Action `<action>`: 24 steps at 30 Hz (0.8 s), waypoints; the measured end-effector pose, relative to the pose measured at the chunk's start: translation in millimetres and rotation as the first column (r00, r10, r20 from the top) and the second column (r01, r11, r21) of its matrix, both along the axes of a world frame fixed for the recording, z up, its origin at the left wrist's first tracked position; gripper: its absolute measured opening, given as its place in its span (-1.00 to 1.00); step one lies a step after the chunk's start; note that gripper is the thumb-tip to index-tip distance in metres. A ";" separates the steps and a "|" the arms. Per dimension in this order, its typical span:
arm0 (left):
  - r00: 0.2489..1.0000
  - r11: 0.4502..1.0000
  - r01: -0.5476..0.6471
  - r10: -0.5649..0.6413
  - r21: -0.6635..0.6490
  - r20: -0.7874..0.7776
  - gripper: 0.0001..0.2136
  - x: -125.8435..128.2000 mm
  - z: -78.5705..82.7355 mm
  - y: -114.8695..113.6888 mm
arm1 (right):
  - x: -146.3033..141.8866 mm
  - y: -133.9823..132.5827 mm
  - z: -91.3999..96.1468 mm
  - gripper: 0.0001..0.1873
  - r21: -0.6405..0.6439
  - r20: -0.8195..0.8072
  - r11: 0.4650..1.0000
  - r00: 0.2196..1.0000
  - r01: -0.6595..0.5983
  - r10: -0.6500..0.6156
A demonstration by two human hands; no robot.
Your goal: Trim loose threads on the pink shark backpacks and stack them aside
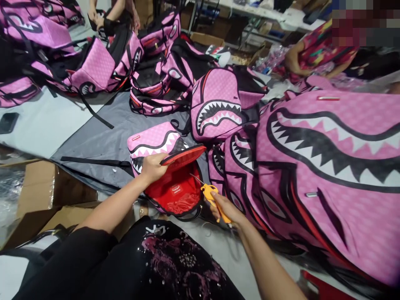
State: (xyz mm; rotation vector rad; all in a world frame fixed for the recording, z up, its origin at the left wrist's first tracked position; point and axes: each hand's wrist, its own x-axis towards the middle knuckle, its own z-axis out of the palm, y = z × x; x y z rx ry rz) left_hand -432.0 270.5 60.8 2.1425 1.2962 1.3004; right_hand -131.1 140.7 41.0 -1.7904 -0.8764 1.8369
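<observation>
A small pink backpack (153, 137) with a shark-mouth print lies before me, its main compartment unzipped and its red lining (175, 187) showing. My left hand (153, 168) grips the edge of its opened flap, fingers partly hidden behind it. In my right hand (226, 208) is a yellow-handled tool (210, 192) with a thin, pointed metal tip; its exact kind is unclear. That tip reaches over the right side of the opening; whether it touches the lining I cannot tell. A black strap (96, 160) stretches left from the bag.
Larger pink shark-print backpacks (331, 166) stand in a row at right. Another backpack (218, 104) stands behind, with more piled at left (96, 62). Cardboard boxes (37, 187) and a dark phone (8, 123) are at left. Other people's arms (295, 58) show at the back.
</observation>
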 end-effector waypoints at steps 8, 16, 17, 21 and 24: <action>0.998 0.996 0.026 -0.030 -0.083 -0.051 -0.82 0.2 7.5 -5.4 | -22.2 -34.9 -45.4 -0.28 0.038 -0.439 0.979 0.884 0.199 -0.163; 0.990 0.995 0.069 -0.076 -0.065 -0.115 -0.78 -4.3 -19.9 -13.5 | 1.6 -90.7 -47.4 -0.40 0.091 -0.081 0.992 0.994 0.085 -0.077; 0.989 0.993 0.086 -0.096 -0.086 -0.114 -0.78 -4.0 -20.9 -16.3 | 4.2 -97.4 -48.2 -0.40 0.095 -0.007 0.990 0.995 0.100 -0.100; 0.979 0.958 0.098 -0.142 -0.269 -0.149 -0.75 -6.4 -11.4 -33.9 | 4.4 -133.9 -61.2 -0.48 0.269 0.301 0.943 0.913 0.197 -0.276; 0.954 0.908 0.119 -0.217 -0.403 -0.207 -0.66 -7.9 -2.2 -44.3 | -9.6 -173.1 -85.4 -0.63 0.363 0.406 0.886 0.807 0.289 -0.429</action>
